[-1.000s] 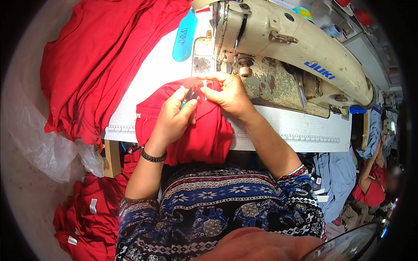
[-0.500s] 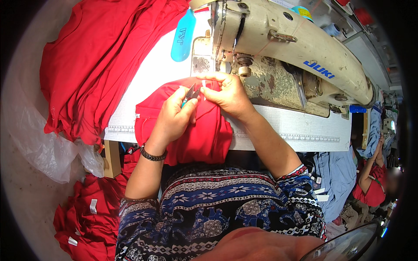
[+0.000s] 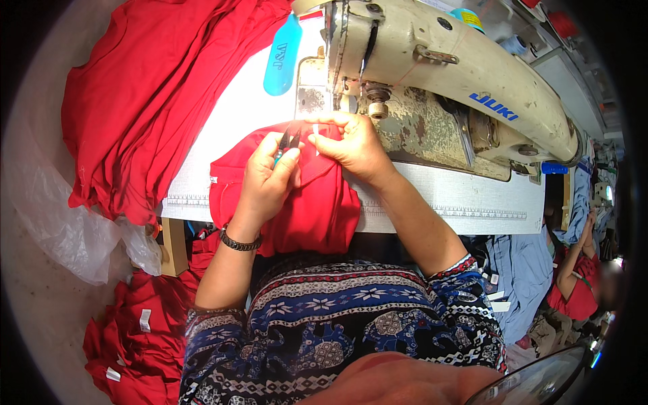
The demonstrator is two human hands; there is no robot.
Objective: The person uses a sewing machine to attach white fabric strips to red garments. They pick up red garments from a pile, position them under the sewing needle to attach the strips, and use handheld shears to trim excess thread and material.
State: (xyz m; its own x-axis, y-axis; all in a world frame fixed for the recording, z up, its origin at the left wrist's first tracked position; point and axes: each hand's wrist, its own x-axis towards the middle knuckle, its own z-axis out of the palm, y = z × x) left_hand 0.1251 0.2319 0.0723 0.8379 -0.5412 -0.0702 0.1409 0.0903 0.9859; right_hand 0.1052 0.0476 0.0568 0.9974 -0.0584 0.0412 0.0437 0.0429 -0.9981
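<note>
A folded red garment (image 3: 317, 209) lies on the white sewing table (image 3: 236, 115) in front of me and hangs over its near edge. My left hand (image 3: 266, 179) grips small dark thread snips (image 3: 290, 140), whose tips point at the cloth's top edge. My right hand (image 3: 354, 145) pinches that top edge together with a small white label (image 3: 315, 129), right below the needle area of the cream sewing machine (image 3: 452, 81).
A big heap of red cloth (image 3: 148, 88) covers the table's left side, with a blue plastic bottle (image 3: 280, 57) beside it. More red pieces with white labels (image 3: 135, 337) lie on the floor at lower left, near clear plastic bags (image 3: 61, 216). Another person in red (image 3: 574, 277) sits at far right.
Both hands stay at the garment's top edge below the machine. The snips in my left hand have shifted slightly at the cloth edge; nothing else has moved.
</note>
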